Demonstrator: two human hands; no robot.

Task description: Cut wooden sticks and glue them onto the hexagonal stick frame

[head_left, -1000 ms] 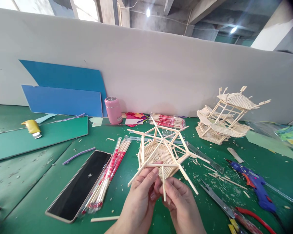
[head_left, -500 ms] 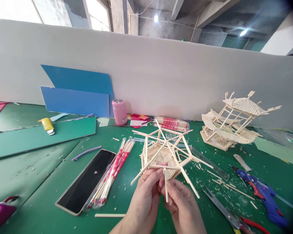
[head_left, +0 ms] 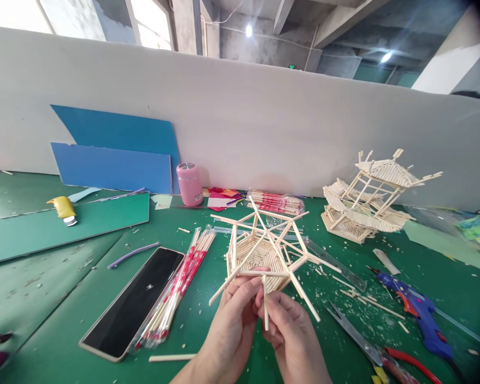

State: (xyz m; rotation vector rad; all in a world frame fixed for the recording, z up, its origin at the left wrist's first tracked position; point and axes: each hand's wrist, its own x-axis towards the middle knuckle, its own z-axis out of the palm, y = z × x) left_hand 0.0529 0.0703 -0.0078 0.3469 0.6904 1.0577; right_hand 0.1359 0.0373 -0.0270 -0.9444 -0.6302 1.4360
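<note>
While both of my hands are working low in the view, I am holding a pale hexagonal frame of thin wooden sticks (head_left: 264,250) above the green cutting mat (head_left: 84,298). My left hand (head_left: 232,325) is pinching its near rim, fingers closed on a horizontal stick. My right hand (head_left: 290,333) is gripping a short upright stick (head_left: 266,306) against that rim. Wood chips are littering the mat.

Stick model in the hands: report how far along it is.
Done: the stick model has a filled hexagonal floor, posts and crossing spokes. In hand: left hand and right hand hold it, fingers on one stick. Left: no roof slats yet, unlike the finished pavilion.
</note>
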